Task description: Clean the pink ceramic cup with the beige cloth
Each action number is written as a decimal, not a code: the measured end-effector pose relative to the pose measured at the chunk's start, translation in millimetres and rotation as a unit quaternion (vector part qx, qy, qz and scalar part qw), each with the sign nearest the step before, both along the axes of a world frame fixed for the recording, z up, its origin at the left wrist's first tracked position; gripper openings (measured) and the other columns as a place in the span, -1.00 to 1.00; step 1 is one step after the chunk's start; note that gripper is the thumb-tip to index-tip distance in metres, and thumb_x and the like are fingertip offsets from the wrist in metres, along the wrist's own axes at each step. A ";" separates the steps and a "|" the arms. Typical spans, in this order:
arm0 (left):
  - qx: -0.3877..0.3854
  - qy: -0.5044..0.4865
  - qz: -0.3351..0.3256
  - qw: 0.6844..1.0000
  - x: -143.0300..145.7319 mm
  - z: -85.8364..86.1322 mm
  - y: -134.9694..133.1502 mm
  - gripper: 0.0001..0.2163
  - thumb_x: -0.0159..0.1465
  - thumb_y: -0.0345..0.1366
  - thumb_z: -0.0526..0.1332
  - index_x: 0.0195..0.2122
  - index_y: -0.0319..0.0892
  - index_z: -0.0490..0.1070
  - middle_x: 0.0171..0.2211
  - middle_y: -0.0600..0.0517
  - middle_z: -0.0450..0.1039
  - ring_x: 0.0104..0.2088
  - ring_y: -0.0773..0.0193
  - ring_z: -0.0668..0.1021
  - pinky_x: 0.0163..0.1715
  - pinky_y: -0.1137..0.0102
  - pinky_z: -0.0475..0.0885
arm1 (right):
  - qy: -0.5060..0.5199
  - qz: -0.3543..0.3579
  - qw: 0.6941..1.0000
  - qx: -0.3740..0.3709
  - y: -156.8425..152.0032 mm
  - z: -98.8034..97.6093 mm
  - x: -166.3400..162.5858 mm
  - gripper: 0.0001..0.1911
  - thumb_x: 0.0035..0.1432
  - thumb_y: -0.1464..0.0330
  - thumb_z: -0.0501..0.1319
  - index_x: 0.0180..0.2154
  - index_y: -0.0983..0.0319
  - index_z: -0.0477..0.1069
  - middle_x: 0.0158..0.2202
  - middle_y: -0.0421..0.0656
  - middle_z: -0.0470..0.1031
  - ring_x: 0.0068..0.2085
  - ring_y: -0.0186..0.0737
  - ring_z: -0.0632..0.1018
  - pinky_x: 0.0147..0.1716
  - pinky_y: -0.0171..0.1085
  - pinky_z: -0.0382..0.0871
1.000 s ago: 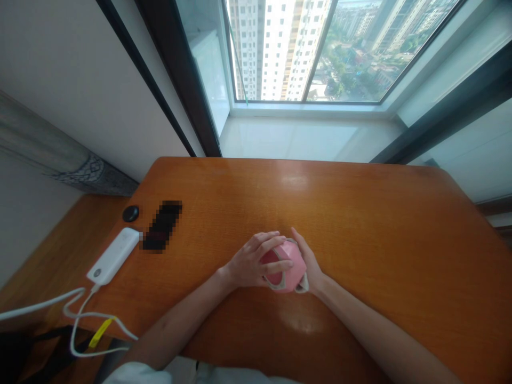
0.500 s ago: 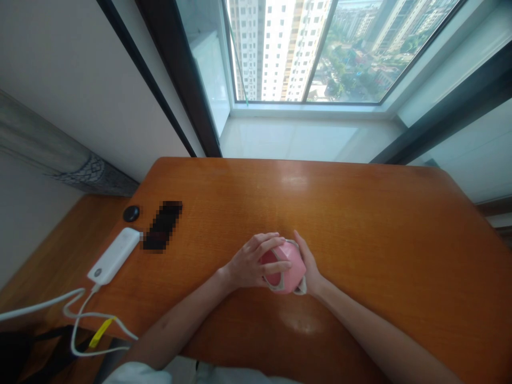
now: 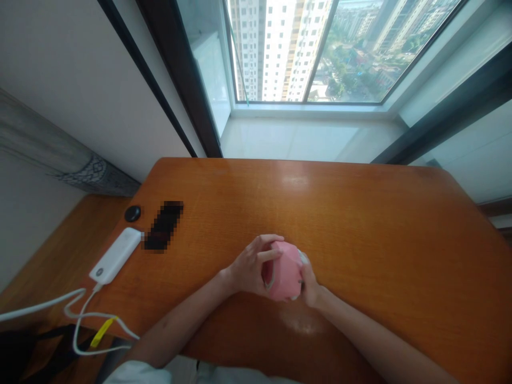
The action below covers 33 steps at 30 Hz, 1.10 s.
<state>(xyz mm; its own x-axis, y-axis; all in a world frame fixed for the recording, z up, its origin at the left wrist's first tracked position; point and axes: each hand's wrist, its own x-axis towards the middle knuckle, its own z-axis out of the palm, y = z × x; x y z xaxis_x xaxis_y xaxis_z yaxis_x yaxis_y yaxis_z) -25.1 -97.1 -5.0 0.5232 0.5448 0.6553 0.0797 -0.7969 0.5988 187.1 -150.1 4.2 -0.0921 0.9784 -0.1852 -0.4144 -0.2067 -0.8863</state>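
Between my two hands is a rounded pink object with white or grey edging (image 3: 286, 272), held over the near middle of the wooden table. Its exact kind is unclear. My left hand (image 3: 254, 265) grips it from the left, with fingers over its top and left side. On the right side, my right hand (image 3: 311, 282) presses against it, its thumb side near a pale part of the edge. The object's underside and the fingertips of my right hand are hidden.
On the table (image 3: 360, 229), at the left, lie a white power bank (image 3: 116, 256) with a white cable (image 3: 78, 330), a blurred-out dark rectangle (image 3: 164, 226) and a small black round object (image 3: 133, 214). A window (image 3: 308, 53) stands beyond the far edge.
The pink object has turned in my hands, showing more of its plain pink surface. My right hand has shifted slightly lower along its side, its fingers drawn in.
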 end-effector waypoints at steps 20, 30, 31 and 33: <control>-0.603 -0.257 -0.150 0.740 -4.1 30.5 -0.8 -0.06 0.38 0.41 0.35 0.55 -0.19 0.31 0.47 -0.36 0.45 0.43 -0.40 0.55 0.50 -0.20 0.39 | -0.432 -0.062 0.656 0.617 17.0 70.7 23.7 -0.80 0.49 0.18 0.32 -0.14 0.15 0.62 -0.37 -0.12 0.67 -0.36 -0.14 0.67 -0.32 -0.18 0.65; -0.645 -0.420 0.042 0.637 -0.9 44.1 30.1 -0.34 0.49 0.30 0.34 0.31 -0.17 0.60 0.31 -0.17 0.64 0.36 -0.10 0.63 0.41 0.03 0.56 | -0.403 0.057 0.895 0.180 47.4 38.8 18.2 0.30 0.05 0.00 0.68 0.63 0.07 0.11 0.57 0.09 0.42 0.47 0.23 0.58 0.43 0.21 0.54; -0.635 -0.416 0.059 0.648 2.5 41.4 31.2 -0.36 0.47 0.28 0.38 0.26 -0.19 0.63 0.28 -0.16 0.66 0.34 -0.05 0.64 0.40 0.10 0.57 | -0.399 0.070 0.898 0.175 51.1 37.4 15.0 0.31 0.04 0.00 0.68 0.64 0.06 0.11 0.60 0.08 0.37 0.52 0.24 0.52 0.49 0.23 0.47; -0.619 -0.390 0.086 0.677 8.9 35.7 32.2 -0.33 0.41 0.31 0.43 0.22 -0.19 0.65 0.23 -0.16 0.68 0.29 -0.04 0.67 0.35 0.14 0.60 | -0.394 0.063 0.900 0.176 57.5 37.0 10.0 0.19 0.09 0.03 0.66 0.60 0.08 0.22 0.59 0.05 0.39 0.56 0.22 0.48 0.56 0.22 0.37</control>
